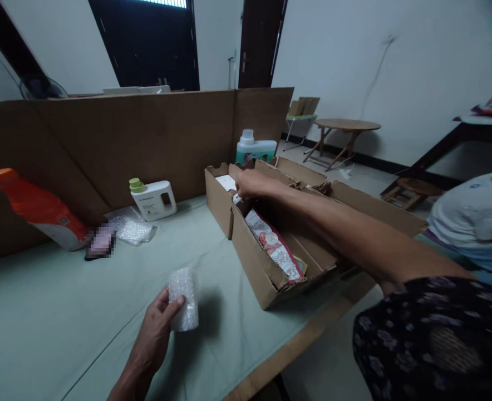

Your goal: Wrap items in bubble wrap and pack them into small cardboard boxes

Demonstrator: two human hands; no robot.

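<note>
"So, largest first: what about the cloth-covered table (116, 295)?"

"Its edge, lower centre of the frame, runs near the cardboard boxes (250, 273) right of centre; a sideways shove from the right forearm (325, 220) might shift them."

"And the printed pouch (271, 242) in the nearest box?"

"That forearm crosses close by, so dipping could snag it."

"The hands?"

"The right hand (250, 185), at centre, curls over a box wall; I can't tell whether it grips anything. The left hand (156, 323), lower left of centre, pinches the bubble-wrapped packet (183, 306) above the cloth; a slackening thumb could drop it."
</note>
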